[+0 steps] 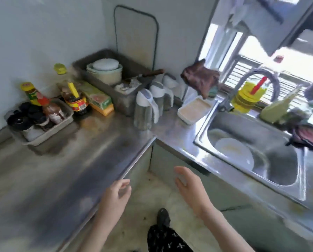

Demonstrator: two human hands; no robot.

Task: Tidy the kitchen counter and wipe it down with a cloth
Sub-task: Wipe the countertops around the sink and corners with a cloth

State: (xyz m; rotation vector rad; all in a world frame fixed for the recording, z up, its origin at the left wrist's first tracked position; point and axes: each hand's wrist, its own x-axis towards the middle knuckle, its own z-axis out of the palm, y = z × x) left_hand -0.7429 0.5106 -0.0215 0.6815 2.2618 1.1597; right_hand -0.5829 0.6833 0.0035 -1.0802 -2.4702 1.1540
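The steel counter (61, 170) runs along the wall and turns at a corner toward the sink. Far beyond the left hand (115, 195) and off to its left, a small tray (57, 127) holds dark-lidded jars and a sauce bottle. Just right of that tray stand a red-labelled sauce bottle (75, 100) and a green and orange box (97, 99). Straight ahead of the left hand, against the wall, a deep metal tray (123, 104) carries stacked bowls (106, 71), with a knife (146, 74) lying across its rim.

The left hand sits at the counter's front edge, fingers loosely curled and holding nothing. Motion blur hides whether it touches the edge. The right hand (190, 186) hangs in the air over the floor, just right of the left, fingers relaxed and nearly straight, also holding nothing.

Ahead of the gap between the hands, three clear jugs (144, 108) with white lids stand in the counter's corner. Well beyond the right hand, a white rectangular container (194, 110) lies beside the sink (279, 160), and a brown cloth (200, 77) hangs above it by the window. Right of that hand, a white plate (232, 151) lies in the sink under the faucet (261, 73). A dark red cloth (306, 137) is draped on the sink's far right rim.
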